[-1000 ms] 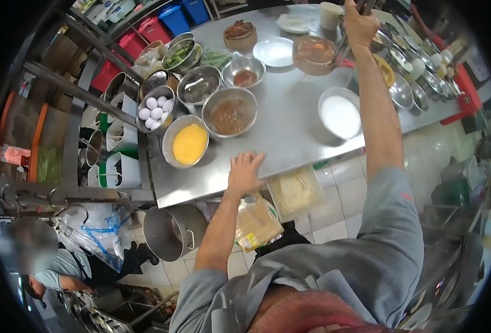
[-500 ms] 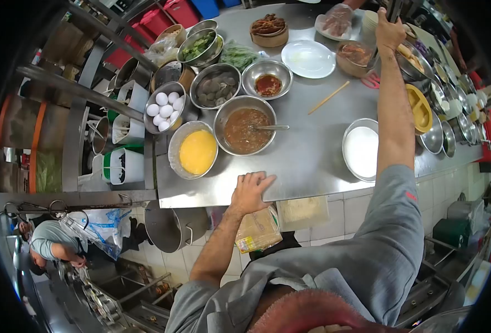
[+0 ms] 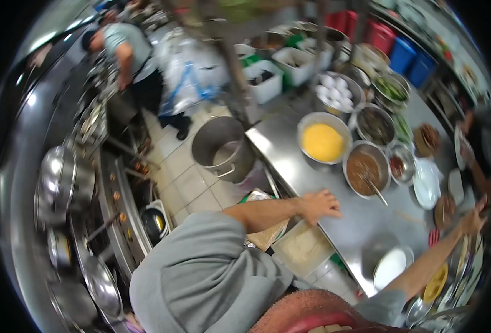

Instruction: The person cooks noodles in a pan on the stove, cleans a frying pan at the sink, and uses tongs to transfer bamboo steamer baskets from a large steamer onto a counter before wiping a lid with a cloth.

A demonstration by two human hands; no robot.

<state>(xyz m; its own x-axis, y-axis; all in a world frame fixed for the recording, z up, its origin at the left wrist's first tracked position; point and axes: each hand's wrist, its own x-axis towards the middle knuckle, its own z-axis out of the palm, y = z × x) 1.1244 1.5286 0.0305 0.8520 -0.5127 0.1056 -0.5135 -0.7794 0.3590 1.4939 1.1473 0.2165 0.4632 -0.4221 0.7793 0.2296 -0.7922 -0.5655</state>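
Note:
My left hand lies on the near edge of the steel table, fingers spread and holding nothing. The nearest vessel to it is a steel bowl of brown sauce with a spoon leaning in it. Beside that stands a bowl of yellow liquid, which looks like beaten egg. My right arm stretches to the far right, where my right hand is blurred. Its fingers look curled round something dark that I cannot make out. Below my right forearm sits a bowl of white contents.
White eggs, a white plate and a chopstick-like stick are on the table. A large pot stands on the floor. Another person bends over a counter at upper left. A co-worker's arm shows at the right.
The view has swung left, bringing the floor pot, the stove side and the bent person further into sight. My left hand stays at the table edge; my right arm remains stretched out.

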